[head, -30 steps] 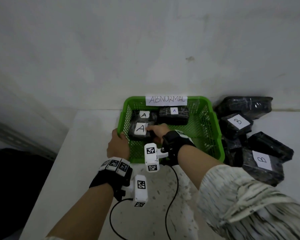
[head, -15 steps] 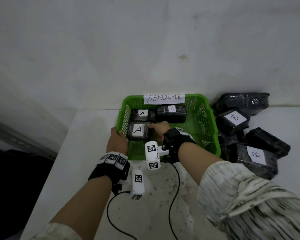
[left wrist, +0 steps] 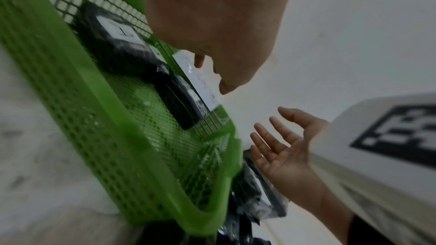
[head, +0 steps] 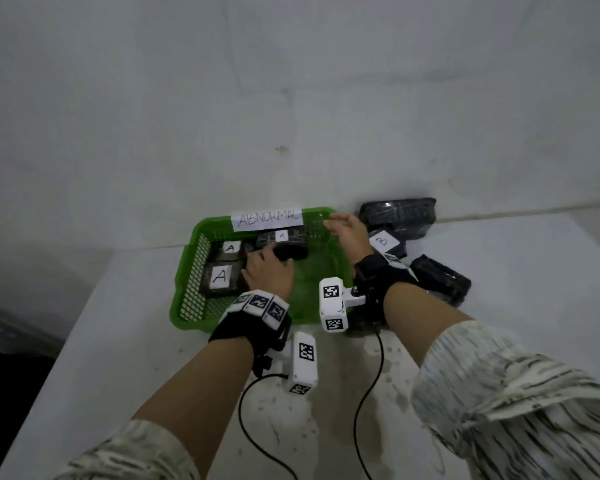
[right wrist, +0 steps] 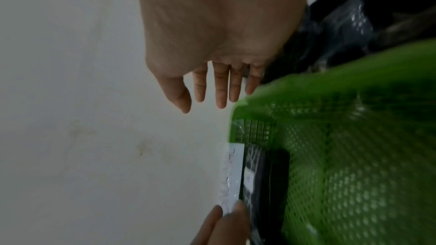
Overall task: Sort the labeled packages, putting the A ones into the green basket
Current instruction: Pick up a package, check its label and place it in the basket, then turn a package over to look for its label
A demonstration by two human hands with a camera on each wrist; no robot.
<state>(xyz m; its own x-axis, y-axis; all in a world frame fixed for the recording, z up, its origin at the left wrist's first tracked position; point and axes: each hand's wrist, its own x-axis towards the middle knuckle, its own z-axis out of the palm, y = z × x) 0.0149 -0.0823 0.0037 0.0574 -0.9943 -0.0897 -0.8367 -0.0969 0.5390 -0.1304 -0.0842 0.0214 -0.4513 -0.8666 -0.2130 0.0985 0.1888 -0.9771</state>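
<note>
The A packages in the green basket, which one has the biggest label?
The front-left package, nearest the person: its white label carries a large A, clearly bigger than the labels on the two packages behind it.

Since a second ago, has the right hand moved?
Yes. The right hand has left the A packages and gone right and back, to the far right corner of the green basket, fingers open and empty.

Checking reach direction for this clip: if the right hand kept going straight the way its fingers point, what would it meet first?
The right hand, open, points past the far right corner of the green basket toward the wall. Nothing shows between fingertips and wall, so likely the wall first, though depth is unclear.
</note>
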